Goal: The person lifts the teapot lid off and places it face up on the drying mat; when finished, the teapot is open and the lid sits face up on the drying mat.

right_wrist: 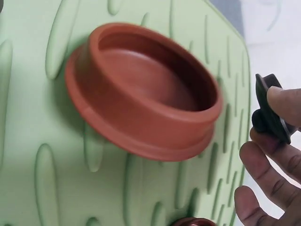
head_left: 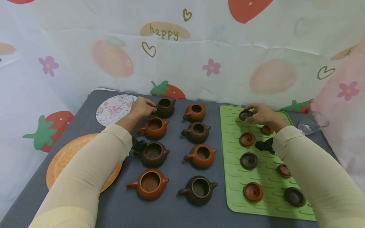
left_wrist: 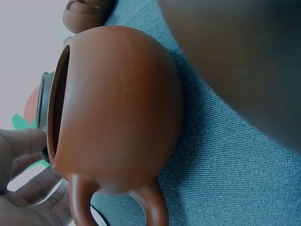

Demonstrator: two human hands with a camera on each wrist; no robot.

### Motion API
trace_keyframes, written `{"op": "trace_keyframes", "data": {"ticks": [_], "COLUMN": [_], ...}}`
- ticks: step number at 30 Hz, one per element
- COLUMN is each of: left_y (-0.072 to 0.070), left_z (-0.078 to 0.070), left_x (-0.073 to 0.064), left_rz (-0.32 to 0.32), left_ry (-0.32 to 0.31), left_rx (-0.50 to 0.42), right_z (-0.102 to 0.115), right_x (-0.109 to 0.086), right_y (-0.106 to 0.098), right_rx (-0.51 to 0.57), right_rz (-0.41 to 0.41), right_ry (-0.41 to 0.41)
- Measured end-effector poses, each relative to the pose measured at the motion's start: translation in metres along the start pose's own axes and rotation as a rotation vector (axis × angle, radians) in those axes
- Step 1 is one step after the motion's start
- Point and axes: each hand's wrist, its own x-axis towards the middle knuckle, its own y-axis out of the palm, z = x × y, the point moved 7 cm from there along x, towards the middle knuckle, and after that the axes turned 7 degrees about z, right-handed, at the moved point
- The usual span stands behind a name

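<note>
At the back left my left hand point(head_left: 142, 107) grips the handle of a dark brown teapot point(head_left: 166, 110), which has no lid on. In the left wrist view that dark teapot point(left_wrist: 44, 96) is mostly hidden behind an orange-brown teapot point(left_wrist: 117, 103). Over the far end of the green mat point(head_left: 232, 196), my right hand point(head_left: 263, 114) pinches a dark brown teapot lid point(head_left: 245, 115) between thumb and fingers. The right wrist view shows this lid point(right_wrist: 269, 110) tilted, its knob toward the fingers, apart from the mat. An orange-brown lid point(right_wrist: 146, 89) lies upside down nearby.
Several lidless teapots point(head_left: 201, 190) in brown and orange-brown stand in two columns. More lids point(head_left: 253, 192) lie on the mat. An orange round mat point(head_left: 68, 155) and a patterned white round mat point(head_left: 112, 109) lie left. A clear glass point(head_left: 313, 122) is at the right edge.
</note>
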Motion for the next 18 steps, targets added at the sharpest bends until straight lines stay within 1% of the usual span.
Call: {"op": "trace_keyframes", "data": {"ticks": [6, 12, 18], "left_y": [0.000, 0.000, 0.000], "left_z": [0.001, 0.001, 0.001], "left_x": [0.000, 0.001, 0.001], "left_rz": [0.005, 0.000, 0.003], "left_ry": [-0.003, 0.005, 0.000], "left_rx": [-0.014, -0.001, -0.001], "right_z": [-0.010, -0.014, -0.016], "right_x": [0.004, 0.005, 0.008], "right_y": [0.003, 0.007, 0.011], "right_rx": [-0.018, -0.061, -0.176], "right_rz": [0.006, 0.001, 0.015], "right_ry": [0.006, -0.023, -0.040]}}
